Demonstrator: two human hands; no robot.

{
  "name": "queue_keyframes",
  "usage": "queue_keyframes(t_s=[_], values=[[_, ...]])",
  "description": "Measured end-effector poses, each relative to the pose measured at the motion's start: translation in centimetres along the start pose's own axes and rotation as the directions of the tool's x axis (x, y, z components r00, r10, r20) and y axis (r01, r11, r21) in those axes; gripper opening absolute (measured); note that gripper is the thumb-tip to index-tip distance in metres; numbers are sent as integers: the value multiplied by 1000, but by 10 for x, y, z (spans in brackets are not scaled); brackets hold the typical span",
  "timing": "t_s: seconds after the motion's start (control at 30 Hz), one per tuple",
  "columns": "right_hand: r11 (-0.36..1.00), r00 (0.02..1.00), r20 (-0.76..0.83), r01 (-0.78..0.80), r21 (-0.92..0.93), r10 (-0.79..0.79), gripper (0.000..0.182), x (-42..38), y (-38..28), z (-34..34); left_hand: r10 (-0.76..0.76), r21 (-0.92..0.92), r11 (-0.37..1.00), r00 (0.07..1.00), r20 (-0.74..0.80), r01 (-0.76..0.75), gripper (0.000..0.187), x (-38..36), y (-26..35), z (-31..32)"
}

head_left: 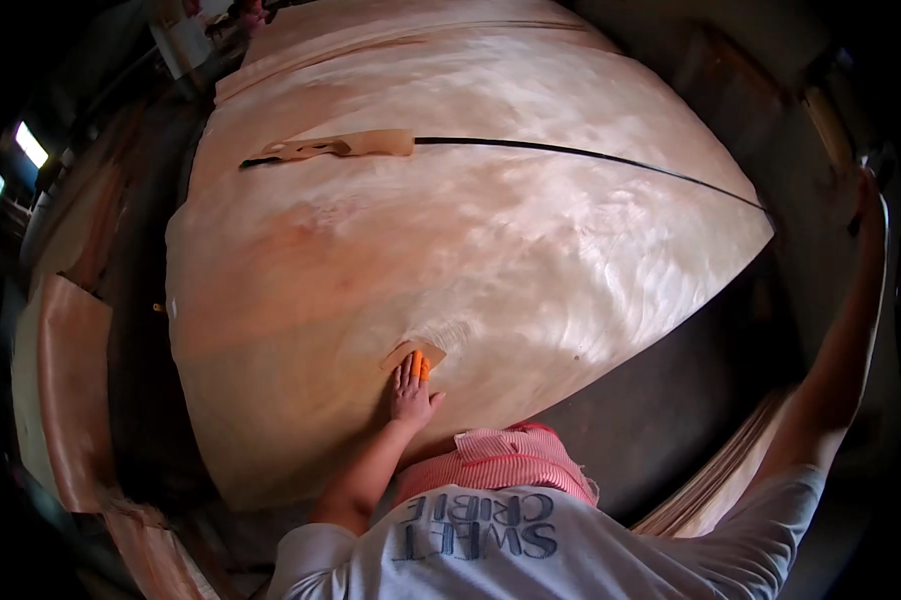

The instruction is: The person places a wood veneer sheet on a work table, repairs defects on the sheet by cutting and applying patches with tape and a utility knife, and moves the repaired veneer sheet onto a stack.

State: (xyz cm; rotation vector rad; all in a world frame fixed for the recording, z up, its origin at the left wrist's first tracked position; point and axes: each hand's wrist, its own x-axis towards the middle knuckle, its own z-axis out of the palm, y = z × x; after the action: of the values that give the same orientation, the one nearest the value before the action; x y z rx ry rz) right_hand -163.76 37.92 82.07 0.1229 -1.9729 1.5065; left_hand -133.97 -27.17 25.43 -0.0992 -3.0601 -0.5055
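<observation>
My left hand (pixel 416 393) lies on the large pale veneer sheet (pixel 491 250), fingers stretched forward, two of them in orange covers. Its fingertips rest on a small brown piece (pixel 407 352) with angled edges, flat on the sheet. My right hand (pixel 861 195) is far out to the right on a raised arm, dim at the dark edge; its fingers and anything in them cannot be made out. Across the sheet runs a thin black line (pixel 591 154), its left part under a torn tan strip (pixel 371 143).
More veneer (pixel 76 390) hangs or lies at the left, beside a dark gap. Layered sheets (pixel 716 465) stand at the lower right near my right arm. The big sheet's pointed corner is at the right. Boards (pixel 829 130) stand at the upper right.
</observation>
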Motion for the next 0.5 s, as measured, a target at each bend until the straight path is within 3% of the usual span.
queue_keyframes(t_s=[0.1,0.17,0.2,0.23,0.27,0.33,0.37,0.4,0.5], values=[[996,929,-369,-48,-78,16,21,-15,46,-9,13,2,1000,1000,-14,-13,77,4,0,0],[986,973,-218,-45,159,79,21,-32,84,4,5,7,1000,999,-34,-5,77,1,1,2],[981,994,3,-104,163,105,19,-62,89,24,10,-4,1000,999,-38,-10,77,-1,2,0],[892,911,366,-315,324,189,15,-56,127,16,12,-14,1000,999,-40,-13,77,0,3,-4],[896,940,251,-307,321,233,19,-87,143,51,13,-24,1000,999,-39,-14,77,1,2,-7],[900,874,380,-393,189,302,42,-150,190,88,21,-51,998,998,-55,-23,76,5,-2,-5],[918,887,286,-393,54,363,40,-198,194,125,22,-70,997,998,-55,-25,76,2,-1,-3],[871,816,321,-486,-67,480,35,-236,204,144,5,-76,997,999,-52,-9,75,1,-1,-1],[722,653,458,-691,35,603,33,-347,172,221,-41,-65,997,999,-25,39,73,3,0,-3]])
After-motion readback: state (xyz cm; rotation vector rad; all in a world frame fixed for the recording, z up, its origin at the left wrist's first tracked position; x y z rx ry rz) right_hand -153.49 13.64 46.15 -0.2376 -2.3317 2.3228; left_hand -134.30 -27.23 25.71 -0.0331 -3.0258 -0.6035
